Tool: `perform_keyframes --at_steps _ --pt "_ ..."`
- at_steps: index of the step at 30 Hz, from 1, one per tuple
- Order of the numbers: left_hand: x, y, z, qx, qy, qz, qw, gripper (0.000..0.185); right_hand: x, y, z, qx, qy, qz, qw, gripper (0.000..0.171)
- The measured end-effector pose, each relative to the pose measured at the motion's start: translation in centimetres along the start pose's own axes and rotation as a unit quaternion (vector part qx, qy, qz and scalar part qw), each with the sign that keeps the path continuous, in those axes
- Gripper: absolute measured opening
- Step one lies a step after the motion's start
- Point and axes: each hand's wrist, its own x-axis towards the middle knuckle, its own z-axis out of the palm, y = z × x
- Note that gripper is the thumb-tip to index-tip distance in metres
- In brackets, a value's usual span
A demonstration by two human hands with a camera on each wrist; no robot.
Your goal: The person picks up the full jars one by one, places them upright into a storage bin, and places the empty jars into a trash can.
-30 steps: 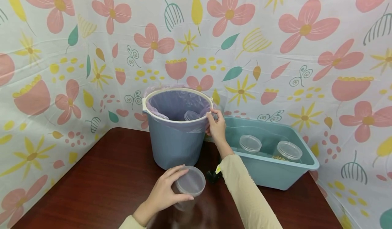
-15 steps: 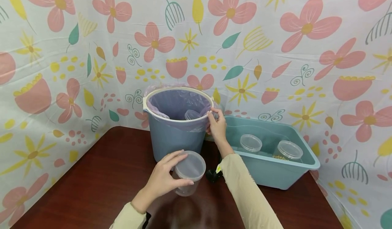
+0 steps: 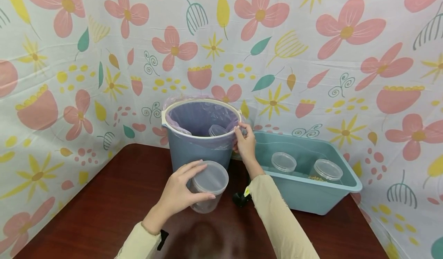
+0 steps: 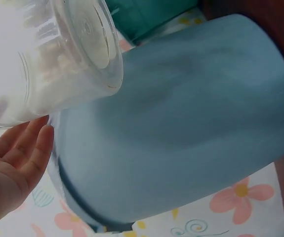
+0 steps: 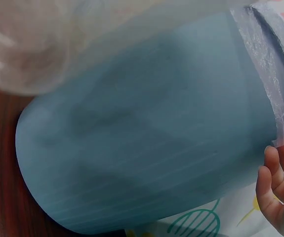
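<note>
My left hand [image 3: 176, 191] grips a clear lidded plastic jar [image 3: 210, 178], thumb and fingers spread around its side, in front of the blue trash bin [image 3: 202, 151]. The jar is off the table and looks empty in the head view. In the left wrist view the jar [image 4: 77, 59] hangs beside the bin's wall [image 4: 181, 118]. My right hand [image 3: 246, 143] holds the bin's white rim at its right side, where the pinkish liner [image 5: 275, 89] folds over. Inside the bin lies another clear jar [image 3: 217, 130], partly hidden by the rim.
A teal plastic tub [image 3: 304, 193] stands to the right of the bin. It holds a clear jar [image 3: 283, 162] and a jar with yellowish bits [image 3: 328, 169]. A small black object [image 3: 240, 199] shows by the right sleeve. Flowered cloth [image 3: 104, 66] hangs behind the dark table [image 3: 114, 193].
My left hand has raised the jar from low over the table, up and slightly leftward, closer to the bin. My right hand has stayed on the rim.
</note>
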Motion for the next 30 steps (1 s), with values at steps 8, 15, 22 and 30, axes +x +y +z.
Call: perform_keyframes --at_steps 8,15,22,30 --pt "1.6 0.2 -1.5 -0.007 0.022 0.020 0.9995 0.069 -0.1 0.0 0.0 0.002 0.001 0.006 1.000 0.035" --pt "3.5 0.8 -2.9 -0.021 0.042 0.052 0.9975 0.069 -0.1 0.0 -0.1 0.002 0.003 0.005 1.000 0.035" --pt "5.2 1.8 -4.1 -0.043 0.062 0.085 0.9935 0.070 -0.1 0.0 -0.1 -0.009 0.003 0.009 1.000 0.035" --pt "6.9 2.7 -5.5 -0.040 0.068 0.114 0.9904 0.070 -0.1 0.0 0.0 -0.022 0.007 0.004 1.000 0.036"
